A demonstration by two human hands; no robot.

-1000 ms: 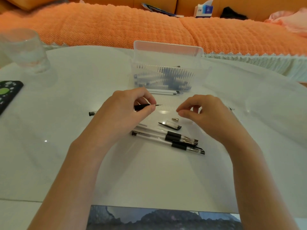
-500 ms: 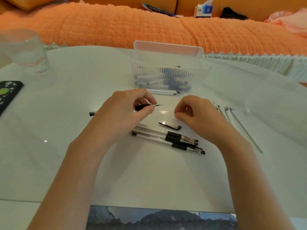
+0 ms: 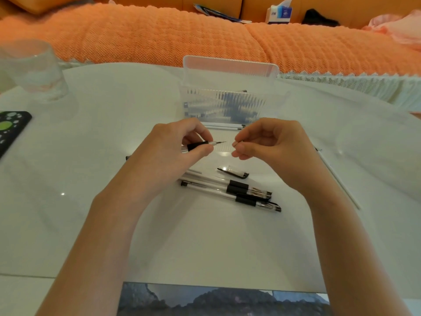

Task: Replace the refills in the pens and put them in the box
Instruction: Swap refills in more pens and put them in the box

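My left hand [image 3: 168, 151] grips a clear pen [image 3: 198, 145] by its black grip, and the thin refill tip sticks out to the right. Just right of that tip, my right hand [image 3: 273, 147] pinches a small metal nose cone [image 3: 237, 144] between thumb and fingertips. A clear ribbed plastic box [image 3: 230, 67] stands behind both hands with several pens inside. Three capped pens [image 3: 237, 190] lie side by side on the white table below my hands. A loose clear cap [image 3: 233, 173] with a black clip lies just above them.
Two white refills [image 3: 224, 126] lie against the box front, and more refills [image 3: 341, 185] lie to the right, partly behind my right wrist. A drinking glass [image 3: 34, 69] and a dark phone [image 3: 11, 126] sit at the left. An orange sofa runs behind the table.
My right hand came down onto the metal nose cone on the table, pinched it and lifted it up beside the pen's tip. My left hand stayed put with the pen.
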